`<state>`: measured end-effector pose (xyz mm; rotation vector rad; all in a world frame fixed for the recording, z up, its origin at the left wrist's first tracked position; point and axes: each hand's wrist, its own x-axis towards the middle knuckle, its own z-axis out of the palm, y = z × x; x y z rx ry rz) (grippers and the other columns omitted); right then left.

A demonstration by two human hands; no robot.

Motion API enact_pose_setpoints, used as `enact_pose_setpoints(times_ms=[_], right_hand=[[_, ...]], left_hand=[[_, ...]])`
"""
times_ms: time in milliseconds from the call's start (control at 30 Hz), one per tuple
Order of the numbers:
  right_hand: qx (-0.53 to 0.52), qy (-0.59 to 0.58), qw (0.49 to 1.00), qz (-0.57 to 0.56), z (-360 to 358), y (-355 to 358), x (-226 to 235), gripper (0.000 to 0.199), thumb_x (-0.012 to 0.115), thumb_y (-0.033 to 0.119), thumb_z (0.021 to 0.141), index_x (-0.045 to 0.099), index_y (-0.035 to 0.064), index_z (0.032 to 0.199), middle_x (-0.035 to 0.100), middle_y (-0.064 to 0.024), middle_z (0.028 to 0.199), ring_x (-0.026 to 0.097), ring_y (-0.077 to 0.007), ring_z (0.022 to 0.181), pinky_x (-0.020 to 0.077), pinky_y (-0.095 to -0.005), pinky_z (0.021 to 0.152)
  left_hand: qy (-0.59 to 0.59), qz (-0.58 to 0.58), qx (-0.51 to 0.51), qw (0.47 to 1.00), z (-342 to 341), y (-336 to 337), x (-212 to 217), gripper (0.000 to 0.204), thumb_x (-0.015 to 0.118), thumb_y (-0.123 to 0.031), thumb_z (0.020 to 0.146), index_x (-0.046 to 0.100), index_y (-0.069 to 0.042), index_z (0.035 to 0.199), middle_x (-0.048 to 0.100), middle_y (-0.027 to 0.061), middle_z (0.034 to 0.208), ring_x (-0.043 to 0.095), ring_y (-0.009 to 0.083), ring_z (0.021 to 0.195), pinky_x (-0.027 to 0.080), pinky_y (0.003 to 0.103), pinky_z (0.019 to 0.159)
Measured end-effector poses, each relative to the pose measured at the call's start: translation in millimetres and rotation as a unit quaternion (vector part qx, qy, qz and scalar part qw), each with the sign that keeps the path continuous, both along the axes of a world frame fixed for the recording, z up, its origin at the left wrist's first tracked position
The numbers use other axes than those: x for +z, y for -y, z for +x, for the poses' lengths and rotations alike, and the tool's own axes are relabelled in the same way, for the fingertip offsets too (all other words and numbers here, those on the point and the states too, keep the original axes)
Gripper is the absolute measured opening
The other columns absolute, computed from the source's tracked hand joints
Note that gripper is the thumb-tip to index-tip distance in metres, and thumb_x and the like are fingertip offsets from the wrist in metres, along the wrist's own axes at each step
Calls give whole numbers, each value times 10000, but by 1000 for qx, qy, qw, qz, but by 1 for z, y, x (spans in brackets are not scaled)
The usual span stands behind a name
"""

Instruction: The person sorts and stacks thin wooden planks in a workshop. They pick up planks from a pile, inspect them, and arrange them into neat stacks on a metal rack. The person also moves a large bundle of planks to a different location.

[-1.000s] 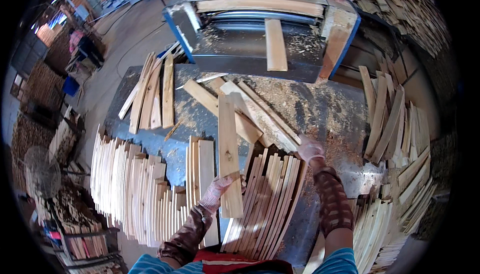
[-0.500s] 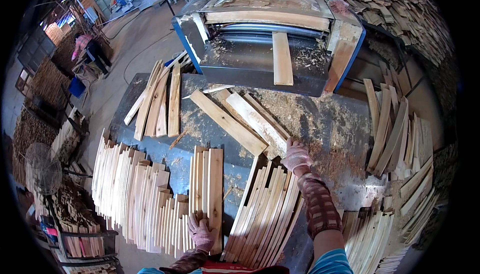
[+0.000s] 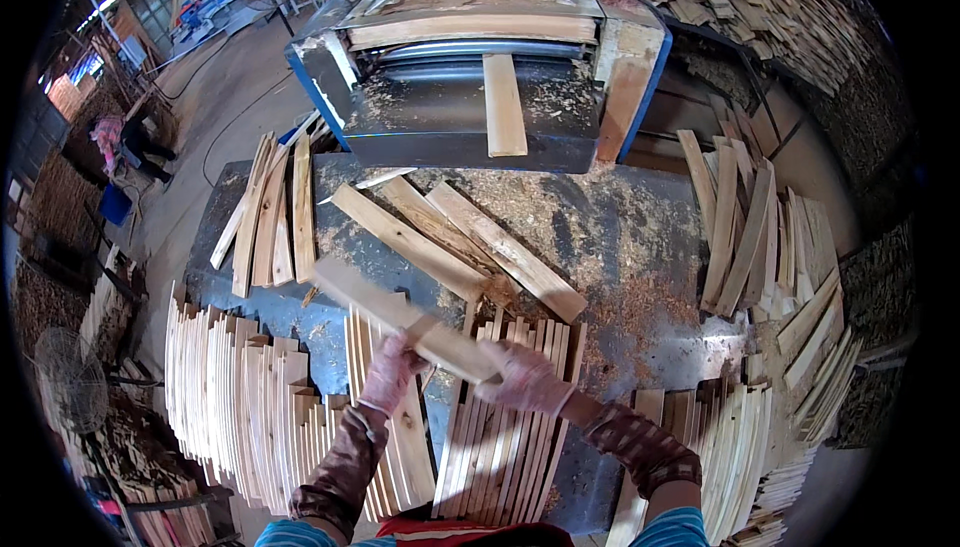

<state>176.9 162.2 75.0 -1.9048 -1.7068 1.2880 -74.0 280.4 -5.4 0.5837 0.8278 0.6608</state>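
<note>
A pale wooden board (image 3: 350, 290), blurred by motion, is held slantwise above the stacked boards. My left hand (image 3: 390, 375) grips its underside edge near the middle. Around its lower right end my right hand (image 3: 525, 379) is closed; both hands wear pinkish gloves. Beneath them, one row of boards on edge (image 3: 500, 437) lies below my right hand, and another small group of boards (image 3: 405, 457) is below my left. Loose boards lie farther up the dark table, among them a light one (image 3: 510, 252) and a knotty one (image 3: 405, 242).
Ahead stands a planer machine (image 3: 330, 97) with a board (image 3: 504, 107) protruding from its rollers. Sawdust (image 3: 640, 287) covers much of the table (image 3: 620, 207). Stacked boards line the left (image 3: 230, 377) and right (image 3: 735, 447). A person (image 3: 135, 142) bends at the far left.
My right hand has lifted the pale board off the loose pile and brought it nearer. My left hand has left the stacked boards and now grips it too. The view has shifted slightly.
</note>
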Motion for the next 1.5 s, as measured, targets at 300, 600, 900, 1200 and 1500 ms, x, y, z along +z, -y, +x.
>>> enact_pose_setpoints(times_ms=[300,600,900,1200,1500], right_hand=[[-62,222,968,-95,71,-77,-68,735,601,460,886,404,1,1425,508,-191,1304,546,-285,1146,504,-428,952],[-111,399,910,-21,121,-85,-136,713,711,377,800,417,13,1338,556,-157,1132,586,-300,1074,506,-431,892],[-378,-142,915,-12,145,39,-78,640,686,292,852,526,37,1416,672,-69,962,615,-160,856,511,-282,788],[-482,-130,861,-100,-62,307,-121,537,549,341,970,538,-27,1361,663,-144,1221,638,-273,1096,498,-382,946],[-395,93,890,209,29,162,-113,321,646,174,886,653,11,1163,648,-247,1146,645,-414,1004,529,-459,837]], left_hand=[[60,52,242,967,-143,-172,2,368,631,-231,982,546,-5,1259,689,113,1074,680,228,967,589,372,882],[-32,66,23,997,-14,-140,-104,319,616,-314,973,570,-85,1190,614,113,1180,580,301,1108,495,466,968],[-126,-134,32,983,136,-95,-133,244,669,-267,923,660,-112,1112,722,91,1039,701,252,876,568,396,736],[65,-128,110,984,104,-111,-80,331,562,-269,1003,541,-73,1269,638,127,1217,625,343,1125,547,517,950],[486,-347,-140,790,-4,-49,-94,355,531,-378,999,682,-77,884,641,64,833,607,181,896,506,280,547]])
